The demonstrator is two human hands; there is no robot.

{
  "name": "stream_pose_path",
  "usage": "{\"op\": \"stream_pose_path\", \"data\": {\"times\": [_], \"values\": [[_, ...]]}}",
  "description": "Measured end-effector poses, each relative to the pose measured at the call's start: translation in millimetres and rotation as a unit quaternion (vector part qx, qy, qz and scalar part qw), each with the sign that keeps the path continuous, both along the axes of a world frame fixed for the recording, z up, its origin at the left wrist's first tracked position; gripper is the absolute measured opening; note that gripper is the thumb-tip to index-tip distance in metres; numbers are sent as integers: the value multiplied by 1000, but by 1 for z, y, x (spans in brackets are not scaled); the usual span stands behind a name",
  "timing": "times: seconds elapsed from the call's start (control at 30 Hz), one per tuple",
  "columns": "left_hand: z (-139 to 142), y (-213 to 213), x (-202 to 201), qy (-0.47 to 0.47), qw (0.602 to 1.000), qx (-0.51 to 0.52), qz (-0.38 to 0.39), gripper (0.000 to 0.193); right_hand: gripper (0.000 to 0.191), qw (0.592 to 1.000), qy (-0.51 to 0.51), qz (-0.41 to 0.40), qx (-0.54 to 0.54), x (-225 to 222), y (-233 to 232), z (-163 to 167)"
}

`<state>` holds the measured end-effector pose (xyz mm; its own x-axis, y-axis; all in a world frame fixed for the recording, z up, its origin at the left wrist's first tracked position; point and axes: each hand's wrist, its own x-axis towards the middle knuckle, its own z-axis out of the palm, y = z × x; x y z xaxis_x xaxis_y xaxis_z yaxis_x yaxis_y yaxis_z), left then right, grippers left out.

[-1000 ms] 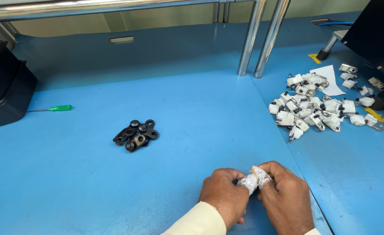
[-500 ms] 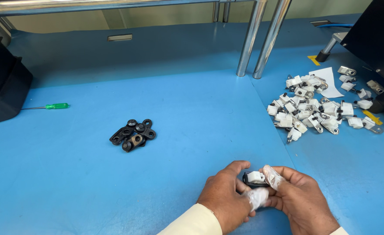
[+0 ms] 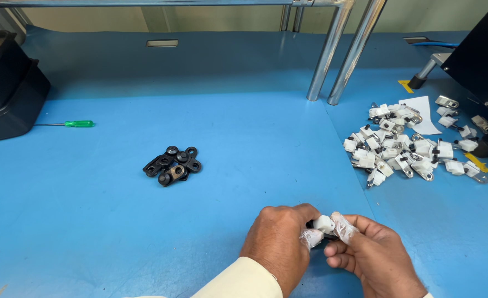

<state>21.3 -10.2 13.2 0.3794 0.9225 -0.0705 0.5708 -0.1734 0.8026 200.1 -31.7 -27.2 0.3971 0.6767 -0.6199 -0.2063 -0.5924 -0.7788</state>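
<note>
Low in the head view, my left hand (image 3: 280, 243) and my right hand (image 3: 373, 256) meet over the blue table (image 3: 89, 221). Together they pinch a small white plastic part (image 3: 324, 223) with a black piece partly hidden behind it. Thin clear covers sit on the fingertips that touch it. A small heap of black metal brackets (image 3: 172, 164) lies to the left, well apart from the hands. A larger pile of white clips with metal tabs (image 3: 407, 146) lies to the upper right.
A green-handled screwdriver (image 3: 70, 124) lies at the far left beside a black box (image 3: 6, 88). Two shiny metal poles (image 3: 340, 52) rise at the back. A black machine (image 3: 481, 55) stands at the right edge, with a white paper slip (image 3: 423, 107) near it.
Both hands have stayed low in view, shifting slightly and turning the white part between the fingertips; the black piece shows less than half a second ago. The piles have not moved.
</note>
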Motion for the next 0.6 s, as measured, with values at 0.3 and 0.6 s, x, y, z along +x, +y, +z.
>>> {"op": "stream_pose_path", "data": {"times": [0.3,0.6], "values": [[-6,2,-3,-158,941,-292,72,41,22,991,-104,59,68,-17,6,18],[-8,10,1,-324,796,-462,218,35,35,999,25,14,35,-17,9,9]]}}
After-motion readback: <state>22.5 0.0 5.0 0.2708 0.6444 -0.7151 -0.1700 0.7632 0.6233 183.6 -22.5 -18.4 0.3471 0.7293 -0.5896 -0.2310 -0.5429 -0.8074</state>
